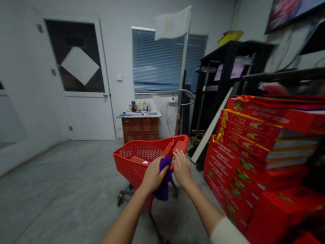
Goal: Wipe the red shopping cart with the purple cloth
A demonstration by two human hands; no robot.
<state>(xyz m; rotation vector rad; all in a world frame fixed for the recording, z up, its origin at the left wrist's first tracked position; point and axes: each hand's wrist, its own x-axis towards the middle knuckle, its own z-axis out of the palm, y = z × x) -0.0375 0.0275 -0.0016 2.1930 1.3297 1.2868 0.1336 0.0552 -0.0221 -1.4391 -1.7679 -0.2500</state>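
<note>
A red plastic shopping cart [129, 167] stands in front of me on dark wheels. My left hand [154, 175] is closed around a purple cloth [162, 189], which hangs down beside the cart's near side. Close to it on the right, my right hand [181, 167] reaches to the cart's handle end. Its fingers are stretched and slightly bent, with the tips against a red panel [180, 146]. Whether they grip the panel's edge is hard to see. A small whitish item [145, 162] shows inside the basket.
Red printed boxes [229, 174] are stacked close on my right. A white board [212, 127] leans against a black rack [235, 48]. Behind the cart are a wooden cabinet [140, 129] and a pole with a white flag [173, 23]. A white door [93, 119] is at the left.
</note>
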